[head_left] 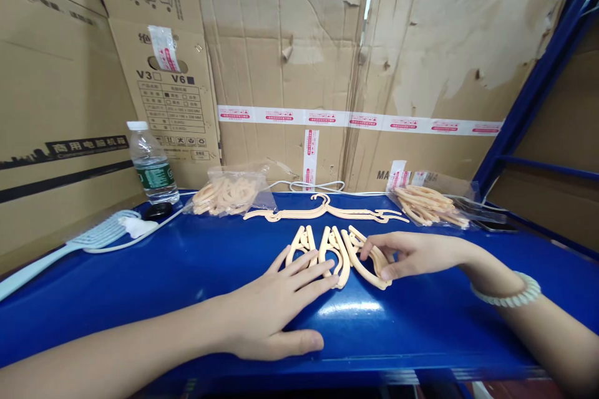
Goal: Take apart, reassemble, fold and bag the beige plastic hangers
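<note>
Three folded plastic hangers in a cream-peach colour lie side by side on the blue tabletop (402, 330). My left hand (266, 305) rests with fingers spread over the left folded hanger (291, 250) and the middle folded hanger (345, 271), hiding parts of both. With thumb and fingers, my right hand (416, 253) grips the right folded hanger (364, 273), which lies tilted. Behind them, unfolded hangers (299, 214) lie flat with their arms stretched out and hooks pointing away; how many are stacked I cannot tell.
Clear bags of hanger parts sit at the back left (224, 194) and back right (428, 204). A water bottle (153, 168), a black round object (158, 211) and a light-blue fly swatter (70, 249) are at left. Cardboard sheets (281, 75) wall the back; a phone (496, 225) lies right.
</note>
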A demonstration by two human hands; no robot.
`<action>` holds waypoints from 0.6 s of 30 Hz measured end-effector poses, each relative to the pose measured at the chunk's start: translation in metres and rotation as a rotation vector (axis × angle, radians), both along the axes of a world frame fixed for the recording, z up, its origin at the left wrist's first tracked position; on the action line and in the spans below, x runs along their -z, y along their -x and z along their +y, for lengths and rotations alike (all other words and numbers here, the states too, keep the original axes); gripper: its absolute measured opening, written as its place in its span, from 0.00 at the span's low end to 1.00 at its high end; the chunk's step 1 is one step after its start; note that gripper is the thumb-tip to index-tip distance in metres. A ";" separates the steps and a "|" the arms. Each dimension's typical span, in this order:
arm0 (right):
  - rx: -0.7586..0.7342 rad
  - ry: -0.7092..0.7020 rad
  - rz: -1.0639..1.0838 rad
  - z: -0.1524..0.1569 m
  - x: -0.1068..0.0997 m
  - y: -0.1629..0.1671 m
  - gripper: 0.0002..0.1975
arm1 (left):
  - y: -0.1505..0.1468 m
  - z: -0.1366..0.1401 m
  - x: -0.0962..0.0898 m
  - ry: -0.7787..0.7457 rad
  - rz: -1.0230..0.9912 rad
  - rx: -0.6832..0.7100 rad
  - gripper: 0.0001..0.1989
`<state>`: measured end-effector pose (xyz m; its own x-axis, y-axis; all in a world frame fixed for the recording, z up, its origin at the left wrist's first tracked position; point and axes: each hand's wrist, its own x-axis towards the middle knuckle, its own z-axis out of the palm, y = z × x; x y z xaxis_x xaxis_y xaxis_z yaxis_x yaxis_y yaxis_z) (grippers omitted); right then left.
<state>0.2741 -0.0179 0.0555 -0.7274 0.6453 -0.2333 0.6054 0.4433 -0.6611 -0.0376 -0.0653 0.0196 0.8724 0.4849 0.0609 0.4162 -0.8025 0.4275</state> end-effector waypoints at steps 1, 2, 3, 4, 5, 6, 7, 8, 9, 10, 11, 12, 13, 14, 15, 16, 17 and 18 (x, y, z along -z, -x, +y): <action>-0.021 -0.041 -0.018 -0.001 -0.001 0.000 0.23 | 0.000 0.000 0.000 0.001 0.002 -0.005 0.35; -0.037 -0.072 -0.029 -0.001 -0.001 0.001 0.23 | 0.001 0.000 0.001 0.002 -0.003 -0.008 0.35; -0.047 -0.087 -0.031 -0.001 0.000 0.002 0.24 | 0.001 0.001 0.001 0.003 -0.015 -0.010 0.35; -0.051 -0.097 -0.026 -0.001 0.002 0.003 0.24 | 0.002 0.001 0.001 0.003 -0.029 -0.011 0.35; -0.049 -0.111 -0.020 0.000 0.004 0.004 0.25 | 0.002 0.001 0.002 0.002 -0.041 -0.013 0.35; -0.045 -0.129 -0.013 0.001 0.006 0.005 0.25 | 0.002 0.002 0.002 -0.001 -0.046 -0.017 0.35; -0.039 -0.150 -0.009 0.003 0.009 0.005 0.26 | 0.002 0.002 0.002 -0.007 -0.050 -0.022 0.35; -0.032 -0.171 -0.008 0.004 0.011 0.005 0.26 | 0.002 0.003 0.002 -0.015 -0.053 -0.026 0.34; -0.024 -0.190 -0.010 0.005 0.013 0.005 0.26 | 0.002 0.004 0.002 -0.025 -0.056 -0.032 0.34; -0.014 -0.204 -0.013 0.006 0.014 0.005 0.26 | 0.002 0.004 0.002 -0.036 -0.058 -0.038 0.34; -0.004 -0.214 -0.016 0.007 0.015 0.004 0.26 | 0.002 0.005 0.002 -0.047 -0.054 -0.044 0.33; 0.006 -0.220 -0.017 0.007 0.016 0.004 0.26 | 0.002 0.005 0.002 -0.056 -0.046 -0.051 0.33; 0.015 -0.227 -0.019 0.007 0.016 0.004 0.26 | 0.001 0.006 0.002 -0.062 -0.038 -0.057 0.33; 0.021 -0.231 -0.020 0.007 0.016 0.004 0.26 | 0.001 0.006 0.002 -0.065 -0.034 -0.060 0.33; 0.024 -0.235 -0.022 0.007 0.016 0.003 0.26 | 0.001 0.007 0.002 -0.065 -0.040 -0.060 0.33; 0.027 -0.242 -0.023 0.007 0.016 0.004 0.25 | 0.000 0.007 0.003 -0.063 -0.052 -0.057 0.32; 0.029 -0.248 -0.020 0.007 0.016 0.004 0.25 | 0.000 0.007 0.003 -0.060 -0.072 -0.052 0.32; 0.029 -0.252 -0.014 0.007 0.017 0.004 0.24 | 0.000 0.006 0.003 -0.056 -0.091 -0.048 0.31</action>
<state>0.2701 -0.0105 0.0387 -0.7055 0.7050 -0.0723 0.6285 0.5753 -0.5235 -0.0380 -0.0588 0.0162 0.8380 0.5193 0.1675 0.4158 -0.8065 0.4203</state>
